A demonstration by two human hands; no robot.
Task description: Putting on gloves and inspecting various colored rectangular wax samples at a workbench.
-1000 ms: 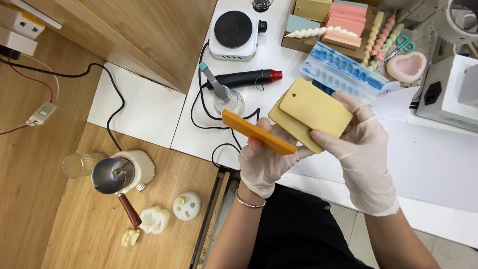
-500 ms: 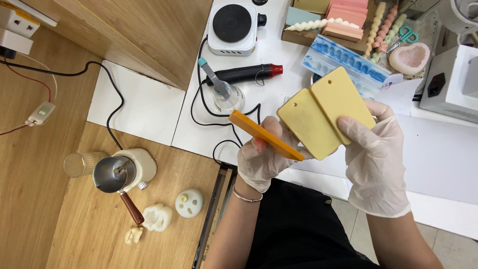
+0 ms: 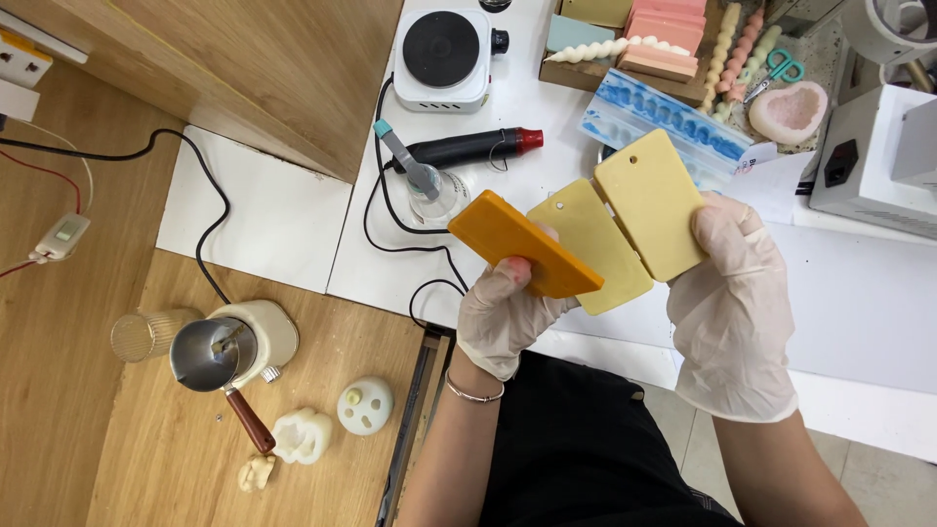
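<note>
Fanning out now: the two pale yellow slabs that sat nearly stacked a moment ago have slid apart, and the orange one has swung lower and to the left. The left hand (image 3: 508, 317), in a thin white glove, is closed around two pieces at once. The flat orange rectangular wax tablet (image 3: 522, 244) juts out towards the camera, and behind it sits a pale yellow rectangular wax tablet with a small hole near its top corner (image 3: 590, 256), pinched at its lower edge. The right hand (image 3: 734, 293), also gloved, clamps its fingers over the lower right corner of a second pale yellow wax tablet with a punched hole (image 3: 652, 203), tilting it so its face points up. Held this way, edges just touching, all three faces show side by side, which reads to me as a comparison of colour or finish.

All of it hovers above the white worktop (image 3: 547, 117). Further back stand a small white hotplate with a black round top (image 3: 444, 47) and a black heat gun with a red nozzle (image 3: 468, 148), with a clear glass holding a grey spatula (image 3: 429, 190) just beside it. Down on the wooden bench (image 3: 322, 410) to the left sits a metal pouring pot with a brown handle (image 3: 210, 356), near some white moulded wax figures (image 3: 332, 420), well clear of the hands.
</note>
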